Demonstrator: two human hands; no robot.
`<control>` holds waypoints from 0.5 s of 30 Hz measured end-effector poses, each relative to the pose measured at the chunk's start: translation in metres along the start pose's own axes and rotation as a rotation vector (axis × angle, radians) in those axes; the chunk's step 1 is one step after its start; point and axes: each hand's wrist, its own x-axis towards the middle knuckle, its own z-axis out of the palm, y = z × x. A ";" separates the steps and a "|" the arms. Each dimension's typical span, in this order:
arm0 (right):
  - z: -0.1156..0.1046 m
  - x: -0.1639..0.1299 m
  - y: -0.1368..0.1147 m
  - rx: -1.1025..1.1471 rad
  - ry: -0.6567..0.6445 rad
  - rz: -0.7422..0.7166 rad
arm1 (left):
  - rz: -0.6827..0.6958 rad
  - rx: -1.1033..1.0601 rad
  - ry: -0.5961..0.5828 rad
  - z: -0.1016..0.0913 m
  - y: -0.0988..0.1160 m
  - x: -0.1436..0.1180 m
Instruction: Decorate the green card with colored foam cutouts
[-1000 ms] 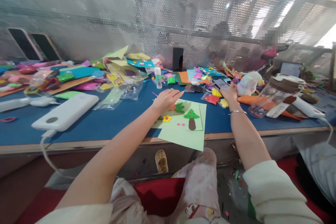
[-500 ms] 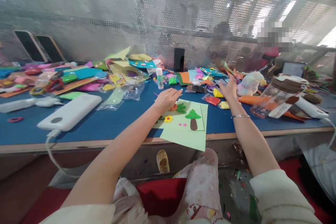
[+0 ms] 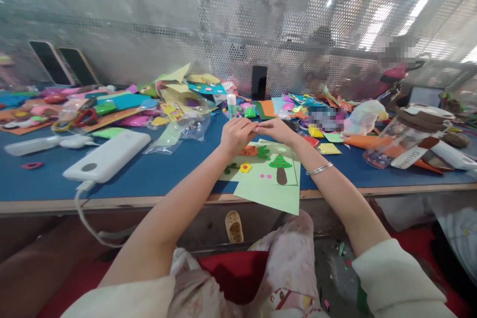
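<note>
Head view. Left hand (image 3: 235, 135) and right hand (image 3: 278, 130) meet fingertip to fingertip above the far edge of the card (image 3: 269, 179), at 12 o'clock from its middle. Both are narrowed to a pinch; something small may sit between the fingertips, but I cannot tell what, or whether anything is held at all.

The card is pale green, lying flat on the blue worktop (image 3: 156, 174), with its near corner overhanging the worktop's edge toward the lap. Stuck on it: tree (image 3: 280, 165) right of centre, flower (image 3: 245, 167) at 9 o'clock from the tree, carrot (image 3: 250, 150) just under the left hand.

Handling, as a judgement: the card is light, thin and bends easily, and would slide on the smooth worktop. The overhanging corner is the easy place to take it, or press flat with a palm to steady it. The stuck-on pieces look soft and slightly raised; avoid gripping across them.

Around: glue stick (image 3: 231, 106) upright at 12 o'clock beyond the hands; power bank (image 3: 107, 156) with cable at 9 o'clock; jar (image 3: 400, 135) lying at 3 o'clock. Loose coloured scraps cover the far worktop. Bracelet (image 3: 319, 169) on the right wrist.
</note>
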 end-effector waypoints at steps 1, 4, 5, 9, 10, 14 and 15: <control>0.003 -0.001 -0.001 0.105 0.030 0.040 | -0.018 0.002 0.012 0.000 -0.001 0.000; 0.013 -0.008 0.000 0.312 0.116 0.095 | -0.052 -0.015 -0.003 0.002 -0.002 -0.001; 0.014 -0.010 0.001 0.316 0.140 0.086 | -0.049 -0.023 -0.023 0.002 -0.001 -0.001; 0.016 -0.014 0.009 0.270 0.199 0.054 | 0.014 -0.063 -0.142 0.000 0.007 0.001; 0.016 -0.014 0.010 0.296 0.201 0.067 | 0.036 -0.073 -0.172 -0.001 0.009 0.002; 0.016 -0.012 0.009 0.370 0.189 0.104 | 0.116 -0.078 -0.205 -0.005 0.013 0.003; 0.015 -0.013 0.007 0.352 0.183 0.102 | 0.131 -0.069 -0.201 -0.005 0.012 0.003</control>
